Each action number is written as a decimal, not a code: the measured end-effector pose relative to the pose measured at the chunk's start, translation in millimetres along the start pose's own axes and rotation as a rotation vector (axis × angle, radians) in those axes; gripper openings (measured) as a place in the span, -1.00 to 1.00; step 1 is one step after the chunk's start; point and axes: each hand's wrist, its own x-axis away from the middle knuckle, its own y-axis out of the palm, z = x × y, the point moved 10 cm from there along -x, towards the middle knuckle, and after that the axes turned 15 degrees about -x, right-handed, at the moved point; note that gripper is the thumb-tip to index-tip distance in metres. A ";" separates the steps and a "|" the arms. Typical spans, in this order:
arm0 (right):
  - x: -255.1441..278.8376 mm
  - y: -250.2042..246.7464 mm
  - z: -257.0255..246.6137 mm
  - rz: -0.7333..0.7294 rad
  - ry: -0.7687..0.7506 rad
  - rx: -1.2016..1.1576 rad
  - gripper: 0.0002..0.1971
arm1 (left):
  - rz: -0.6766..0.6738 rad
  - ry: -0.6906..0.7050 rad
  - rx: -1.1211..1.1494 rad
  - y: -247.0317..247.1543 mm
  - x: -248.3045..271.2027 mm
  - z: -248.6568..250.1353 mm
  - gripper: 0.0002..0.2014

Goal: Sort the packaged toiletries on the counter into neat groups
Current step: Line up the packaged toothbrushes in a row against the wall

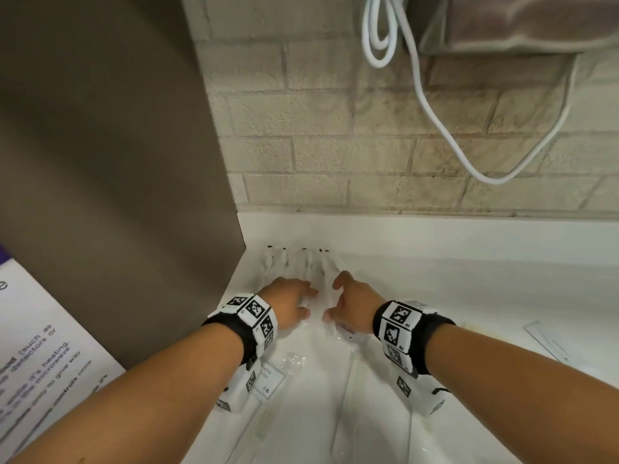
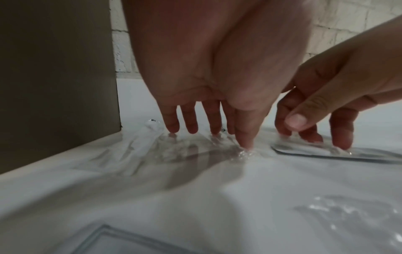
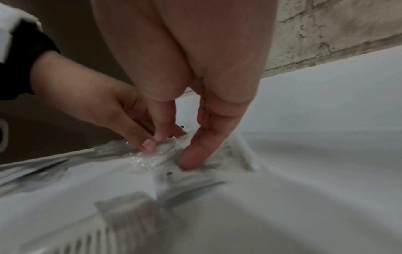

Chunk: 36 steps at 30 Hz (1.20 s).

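A row of clear plastic packets (image 1: 301,266) with white toiletries inside lies at the back left corner of the white counter (image 1: 469,289). My left hand (image 1: 306,301) presses straight, spread fingers (image 2: 191,123) down on these packets (image 2: 141,147). Just to its right, my right hand (image 1: 331,298) sets its bent fingertips (image 2: 339,137) and thumb (image 3: 193,154) on a neighbouring flat clear packet (image 2: 369,154). Neither hand grips anything. Nearer to me lie two packaged combs (image 1: 371,396) and a labelled sachet (image 1: 269,380).
A tall brown panel (image 1: 117,162) walls off the counter's left side. A brick wall (image 1: 335,145) stands behind, with a white cord (image 1: 432,112) hanging down it. Another clear packet (image 1: 549,343) lies far right. A printed notice (image 1: 33,363) is at lower left.
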 end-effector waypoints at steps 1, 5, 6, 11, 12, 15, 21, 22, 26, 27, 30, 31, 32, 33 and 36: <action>0.9 -0.4 2.1 -0.005 0.012 0.003 -0.44 | -0.006 0.002 0.008 -0.2 0.8 -1.0 -0.50; 7.8 -0.8 7.4 -0.041 0.055 -0.095 -0.59 | 0.106 0.014 0.143 -12.1 4.8 3.0 -0.53; 8.4 -4.9 5.2 -0.017 0.033 -0.110 -0.62 | 0.146 0.031 0.181 -16.6 5.7 8.0 -0.53; 17.4 -6.9 -4.7 -0.086 -0.018 0.169 -0.60 | 0.063 0.092 -0.072 -10.3 11.6 36.4 -0.37; 20.1 -1.6 0.6 -0.142 0.022 0.211 -0.59 | 0.060 0.080 -0.102 -10.1 11.1 35.0 -0.36; 26.9 7.5 7.9 -0.232 0.056 0.202 -0.62 | 0.056 0.065 -0.152 -11.5 8.2 30.3 -0.37; 14.8 -21.6 -8.4 -0.088 -0.017 0.148 -0.76 | 0.071 0.033 -0.092 -9.6 0.3 19.9 -0.51; 10.6 -34.1 -12.3 -0.005 -0.036 0.131 -0.79 | 0.098 0.023 -0.074 -12.0 -0.2 18.3 -0.54; -1.8 -46.5 -9.0 0.039 0.022 0.237 -0.65 | 0.157 0.019 -0.053 -19.7 2.3 23.4 -0.53; -2.9 -41.2 -3.7 -0.014 0.067 0.295 -0.58 | 0.140 0.020 -0.070 -18.7 2.6 25.9 -0.49; -4.7 -33.0 8.1 -0.080 0.136 0.332 -0.47 | 0.080 0.018 -0.141 -14.2 -0.7 31.2 -0.40; -5.9 -31.8 10.7 -0.076 0.139 0.323 -0.46 | 0.072 0.016 -0.154 -14.4 -2.2 32.7 -0.40; -6.6 -30.5 12.7 -0.068 0.139 0.316 -0.45 | 0.072 0.017 -0.160 -15.5 -3.9 34.0 -0.40; -7.1 -29.0 14.2 -0.059 0.135 0.311 -0.46 | 0.072 0.013 -0.156 -17.1 -4.5 34.8 -0.40; -4.9 -24.8 14.1 -0.038 0.114 0.284 -0.43 | 0.059 -0.001 -0.122 -20.2 -3.2 36.0 -0.40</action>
